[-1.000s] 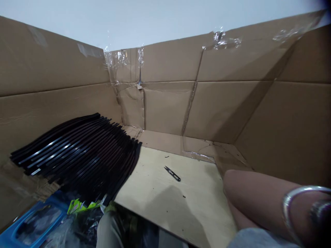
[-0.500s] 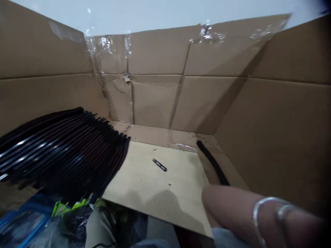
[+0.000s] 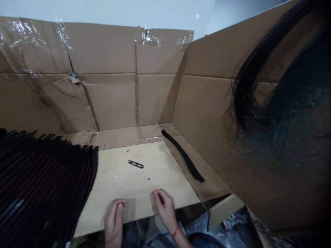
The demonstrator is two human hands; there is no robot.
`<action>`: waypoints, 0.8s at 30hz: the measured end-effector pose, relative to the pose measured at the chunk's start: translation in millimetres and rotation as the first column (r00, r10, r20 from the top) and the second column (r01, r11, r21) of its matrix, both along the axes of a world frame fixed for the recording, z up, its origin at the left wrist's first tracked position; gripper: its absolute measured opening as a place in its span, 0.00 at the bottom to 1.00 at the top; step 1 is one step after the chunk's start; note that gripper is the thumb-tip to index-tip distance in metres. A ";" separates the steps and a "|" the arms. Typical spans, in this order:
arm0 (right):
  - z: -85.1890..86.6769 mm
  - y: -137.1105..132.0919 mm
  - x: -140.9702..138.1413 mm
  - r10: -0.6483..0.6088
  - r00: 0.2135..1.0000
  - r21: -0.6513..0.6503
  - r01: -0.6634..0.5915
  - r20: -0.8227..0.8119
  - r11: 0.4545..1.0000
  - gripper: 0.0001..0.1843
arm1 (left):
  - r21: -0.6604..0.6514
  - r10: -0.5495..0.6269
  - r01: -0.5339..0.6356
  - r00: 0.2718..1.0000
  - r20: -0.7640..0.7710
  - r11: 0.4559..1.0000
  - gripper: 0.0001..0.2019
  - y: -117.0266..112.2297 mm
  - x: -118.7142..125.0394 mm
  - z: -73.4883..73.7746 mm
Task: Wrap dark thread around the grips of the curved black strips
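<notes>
Seen from the person's own head, looking down into a low enclosure of brown corrugated cardboard walls (image 3: 111, 103), patched at the seams with clear packing tape (image 3: 146, 36). Both bare hands are at the near edge of a pale plywood board (image 3: 139, 179) that lies on the cardboard floor. The left hand (image 3: 113, 217) and the right hand (image 3: 165, 210) are apart, with a short stretch of board between them. Each is loosely curled, with the fingers bent downward, and the right wrist wears a red thread bracelet (image 3: 176, 232). Neither hand shows an object, though the view is dim and a very fine item between the fingertips could be missed. Just beyond the hands, near the middle of the board, lie small black-handled thread snips (image 3: 135, 164), with tiny dark specks scattered around them. To the left, a large fanned stack of curved black strips (image 3: 43, 179) overlaps the board's left edge and runs out of view. A single black strip (image 3: 184, 156) lies diagonally on the cardboard floor, just beyond the board's right edge. A dark, blurred curtain of hair (image 3: 271, 89) hangs across the right side of the view, covering part of the right wall.
</notes>
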State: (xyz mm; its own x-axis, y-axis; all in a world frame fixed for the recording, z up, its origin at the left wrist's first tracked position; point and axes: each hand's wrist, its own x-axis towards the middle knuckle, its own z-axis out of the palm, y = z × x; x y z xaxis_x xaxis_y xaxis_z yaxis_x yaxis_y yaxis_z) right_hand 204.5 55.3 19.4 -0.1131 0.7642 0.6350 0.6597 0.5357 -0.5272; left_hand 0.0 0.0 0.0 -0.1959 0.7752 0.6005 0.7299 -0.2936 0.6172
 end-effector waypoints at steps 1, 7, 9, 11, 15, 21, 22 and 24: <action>-16.8 -0.8 -1.2 -0.013 0.999 0.039 0.011 0.039 0.999 0.15 | 0.023 -0.021 0.022 0.997 -0.075 0.999 0.12 11.8 5.5 -9.1; -37.0 -7.2 -10.9 0.014 0.980 0.194 -0.054 0.200 0.979 0.12 | 0.166 0.088 -0.010 0.878 -0.471 0.986 0.10 29.2 18.2 -42.5; -25.0 -5.4 -5.3 0.036 0.970 0.115 -0.066 0.241 0.991 0.13 | 0.172 0.109 -0.029 0.874 -0.474 0.985 0.10 24.3 17.7 -40.3; -10.1 1.3 11.5 0.007 0.967 0.011 -0.010 0.253 1.000 0.16 | 0.128 0.111 -0.056 0.874 -0.474 0.990 0.10 20.2 17.7 -35.2; 17.1 32.4 68.7 -0.329 0.917 -0.052 0.349 0.227 0.936 0.15 | 0.059 0.091 -0.072 0.887 -0.453 0.996 0.09 16.4 17.5 -30.5; 34.6 107.5 110.8 -0.351 0.842 -0.224 0.466 0.411 0.856 0.09 | 0.041 0.065 -0.053 0.886 -0.460 0.998 0.07 14.0 15.1 -33.3; 34.5 120.0 109.0 -0.341 0.831 -0.253 0.479 0.440 0.840 0.07 | 0.046 0.066 -0.050 0.883 -0.464 0.998 0.07 14.0 15.0 -33.2; 32.4 140.7 102.2 -0.324 0.813 -0.296 0.500 0.483 0.814 0.05 | 0.060 0.069 -0.046 0.878 -0.473 0.997 0.07 14.3 15.0 -32.4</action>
State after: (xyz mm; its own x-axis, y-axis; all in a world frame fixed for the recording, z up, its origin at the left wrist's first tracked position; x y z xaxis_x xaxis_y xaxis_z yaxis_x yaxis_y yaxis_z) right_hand 306.8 196.0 51.8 0.1019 0.9647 0.2427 0.9610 -0.0324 -0.2747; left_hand 15.0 14.3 -32.4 0.0778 0.7408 0.6672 0.9484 -0.2613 0.1796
